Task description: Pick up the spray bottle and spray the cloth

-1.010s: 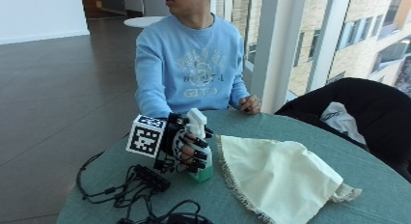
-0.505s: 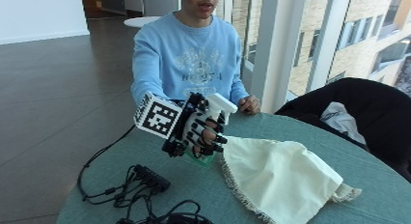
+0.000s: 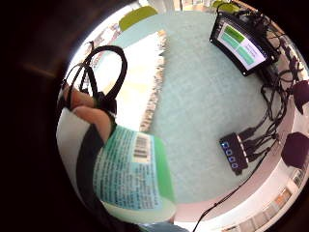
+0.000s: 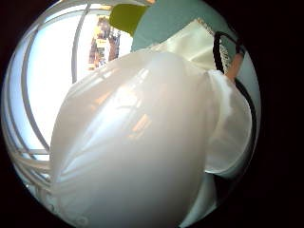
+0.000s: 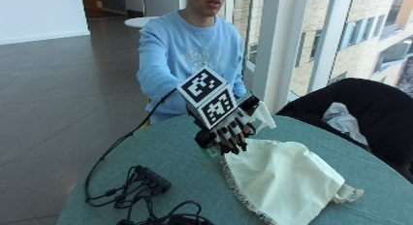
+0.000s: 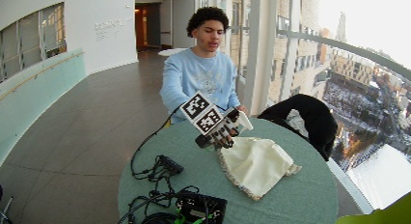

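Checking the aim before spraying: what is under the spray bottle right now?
The right hand holds the spray bottle lifted and tilted above the table, at the edge of the cream cloth. The hand covers the bottle's body.

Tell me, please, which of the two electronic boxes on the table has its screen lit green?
The black monitor at the table's edge shows green panels; the smaller black hub has only a row of small blue lights.

I see a round teal table [image 6: 289, 195], grey tiled floor [image 6: 77, 151], tall daylit windows [image 6: 360, 64] at right, white wall [image 6: 83, 26] far left.
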Tool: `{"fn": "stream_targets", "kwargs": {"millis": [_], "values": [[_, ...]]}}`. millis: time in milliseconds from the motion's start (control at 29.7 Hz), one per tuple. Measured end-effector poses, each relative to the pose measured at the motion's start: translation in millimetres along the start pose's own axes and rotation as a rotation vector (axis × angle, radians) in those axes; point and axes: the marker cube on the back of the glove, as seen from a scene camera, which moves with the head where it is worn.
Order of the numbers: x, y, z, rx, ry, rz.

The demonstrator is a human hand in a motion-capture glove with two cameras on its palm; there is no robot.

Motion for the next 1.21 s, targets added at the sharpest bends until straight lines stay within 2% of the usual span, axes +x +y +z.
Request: {"fn": "stream_targets", "kwargs": {"millis": [471,1212], "values": [[1,-11,5,-0.150,0.052,0.059],[6,-3,4,-0.191,0.085,0.075]]}}
